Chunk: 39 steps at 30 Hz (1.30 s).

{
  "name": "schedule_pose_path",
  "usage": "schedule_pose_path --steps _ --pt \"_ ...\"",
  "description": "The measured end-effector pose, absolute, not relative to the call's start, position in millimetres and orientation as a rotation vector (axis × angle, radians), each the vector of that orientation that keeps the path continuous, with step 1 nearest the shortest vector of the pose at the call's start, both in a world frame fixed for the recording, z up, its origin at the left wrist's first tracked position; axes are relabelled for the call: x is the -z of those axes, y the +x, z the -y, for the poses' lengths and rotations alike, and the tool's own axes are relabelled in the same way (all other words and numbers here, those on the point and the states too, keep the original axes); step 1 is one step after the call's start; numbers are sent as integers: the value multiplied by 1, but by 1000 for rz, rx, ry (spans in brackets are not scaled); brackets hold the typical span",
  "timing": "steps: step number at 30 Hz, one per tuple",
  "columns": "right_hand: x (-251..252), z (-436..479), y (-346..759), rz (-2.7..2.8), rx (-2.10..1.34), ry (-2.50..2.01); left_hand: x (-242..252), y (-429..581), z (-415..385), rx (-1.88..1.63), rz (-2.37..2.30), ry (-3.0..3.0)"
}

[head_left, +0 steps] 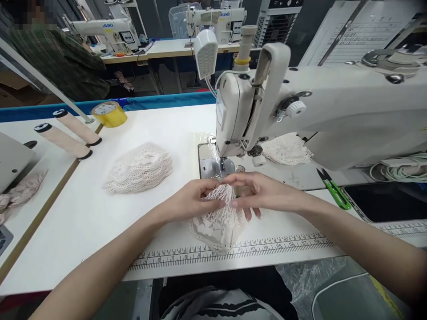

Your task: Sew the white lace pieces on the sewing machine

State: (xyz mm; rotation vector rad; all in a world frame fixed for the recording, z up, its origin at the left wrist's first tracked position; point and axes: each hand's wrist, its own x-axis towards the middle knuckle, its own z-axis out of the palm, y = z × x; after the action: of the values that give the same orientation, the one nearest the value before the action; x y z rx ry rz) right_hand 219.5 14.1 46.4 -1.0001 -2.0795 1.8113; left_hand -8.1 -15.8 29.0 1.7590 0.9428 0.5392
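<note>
Two hands on one lace piece (216, 224), held in front of the needle plate (208, 166) of the sewing machine (320, 100), near edge of the surface (83, 218). Left hand (191, 200): pinching the gathered top of the lace between thumb and fingers. Right hand (262, 190): thumb and index pinching the same gathered part from the other side, lower fingers loosely curled. Lower part of the lace fans out over the ruler strip (267, 246); can't tell if it touches.

Left of the hands: lace stack (140, 169), well apart from the held piece. Further left, two thread cones (63, 141) lying on their sides, yellow tape roll (111, 116) just beyond them. Second lace pile (287, 149) behind the needle area, under the machine arm. Right side: green snips (336, 193) beside a dark-screened device (387, 202), coiled cable (402, 169) behind it. Co-worker (63, 62) at back left, near another JUKI machine (110, 35).
</note>
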Motion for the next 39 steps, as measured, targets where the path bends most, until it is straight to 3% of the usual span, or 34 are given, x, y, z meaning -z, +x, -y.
schedule_pose_path --steps 6,14,19,39 --pt "-33 -30 206 1970 -1886 -999 -28 -9 12 -618 -1085 1907" --pt "-16 -11 210 2140 -983 -884 0 2 16 -1083 -1175 2691" --pt "-9 -11 216 2293 -685 -700 -1 0 16 -1113 -1147 2734" --pt "-16 -9 218 2469 -410 -551 -5 3 20 -1099 -1076 2565"
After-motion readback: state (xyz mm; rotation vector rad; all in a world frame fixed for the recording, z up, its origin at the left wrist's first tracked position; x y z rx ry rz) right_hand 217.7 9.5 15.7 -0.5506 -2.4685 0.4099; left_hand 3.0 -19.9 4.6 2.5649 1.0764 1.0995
